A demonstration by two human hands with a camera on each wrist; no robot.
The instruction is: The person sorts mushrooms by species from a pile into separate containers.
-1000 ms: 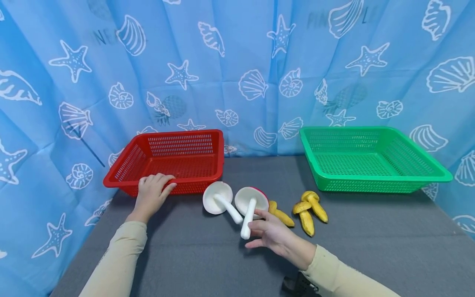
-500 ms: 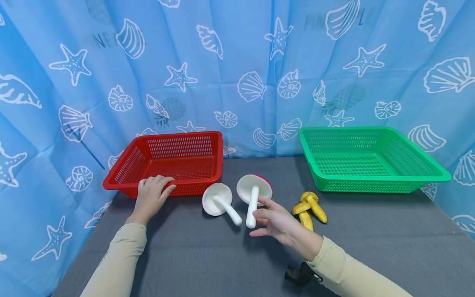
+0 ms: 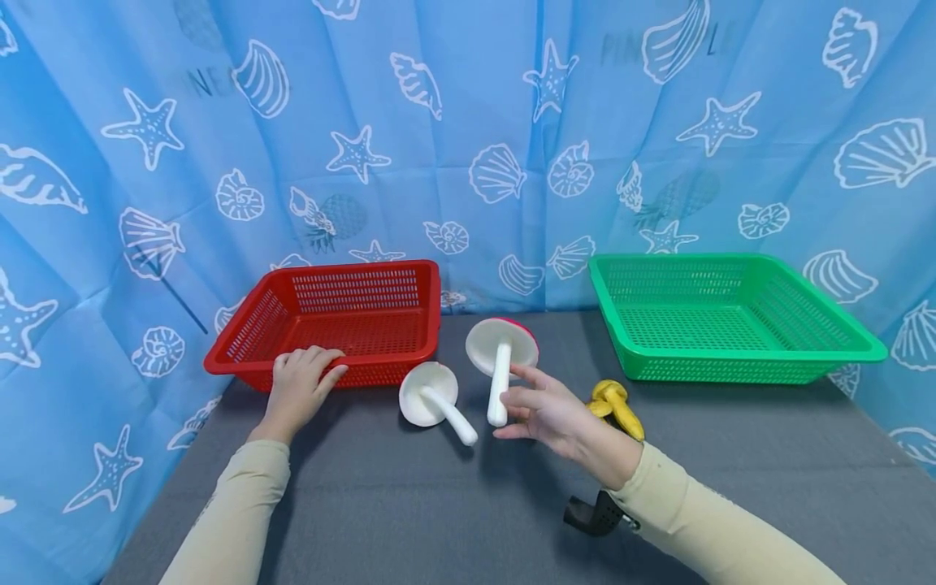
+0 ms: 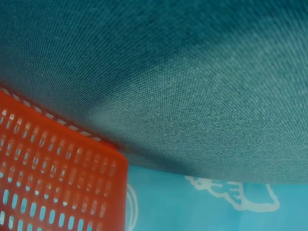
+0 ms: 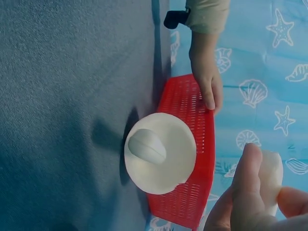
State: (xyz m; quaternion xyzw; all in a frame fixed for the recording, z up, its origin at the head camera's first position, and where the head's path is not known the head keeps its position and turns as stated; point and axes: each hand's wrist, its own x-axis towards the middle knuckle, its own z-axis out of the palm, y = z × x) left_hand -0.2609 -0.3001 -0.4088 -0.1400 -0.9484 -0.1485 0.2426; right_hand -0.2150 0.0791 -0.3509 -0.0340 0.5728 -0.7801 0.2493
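My right hand (image 3: 552, 414) pinches the white stem of a toy mushroom (image 3: 501, 378) between thumb and fingers, the pale underside of its red-edged cap facing me. In the right wrist view those fingers (image 5: 248, 187) close round the stem (image 5: 271, 175). My left hand (image 3: 296, 386) holds the front rim of the red basket (image 3: 380, 357), fingers curled over it. A second white-stemmed mushroom (image 3: 430, 394) lies cap-underside up beside that basket's front right corner. Yellow mushrooms (image 3: 627, 416) lie on the table, partly hidden behind my right hand and wrist.
A green basket (image 3: 731, 366) stands at the back right of the grey cloth-covered table (image 3: 380, 504). Behind both baskets hangs a blue curtain (image 3: 468, 106) with shell and starfish prints. A black wrist camera mount (image 3: 594, 514) sticks out under the right sleeve.
My right hand has lifted the mushroom up and away from me, towards the back of the table. It now covers more of the yellow mushrooms. The left hand stays on the red basket.
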